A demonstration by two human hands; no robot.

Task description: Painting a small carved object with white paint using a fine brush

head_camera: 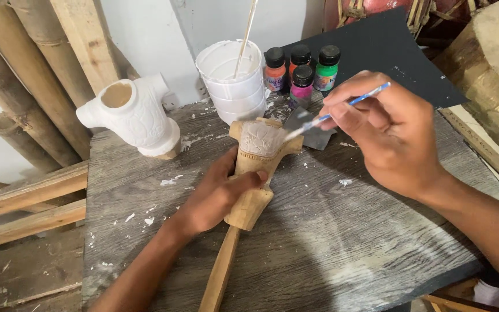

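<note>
While the left hand (212, 193) wraps around the waist of a carved wooden piece (249, 190) at the centre of the frame, fingers closed on it, the carving stands tilted with its carved head up and its long handle running down toward the lower edge. That grip appears to steady the piece and turn the carved face toward the brush. The right hand (388, 130), in the right half of the frame, pinches a thin blue-handled paintbrush (342, 110) between thumb and fingertips; the bristle end meets the carved head, where a white coat already covers the relief. The handle below is bare wood.

Behind the carving, upper centre, sits a stack of white plastic cups (232, 81) with a stick leaning in it, close enough for the brush to reach. Just right of the cups stand four small paint bottles (301, 69) with black caps: orange, red, magenta and green. A dark sheet (376, 52) lies under and behind them. In the upper left, a second carved piece (134, 115), fully white, stands apart on the grey wooden tabletop (330, 242), likely set aside to dry. White flecks are scattered over the boards near the work.
</note>
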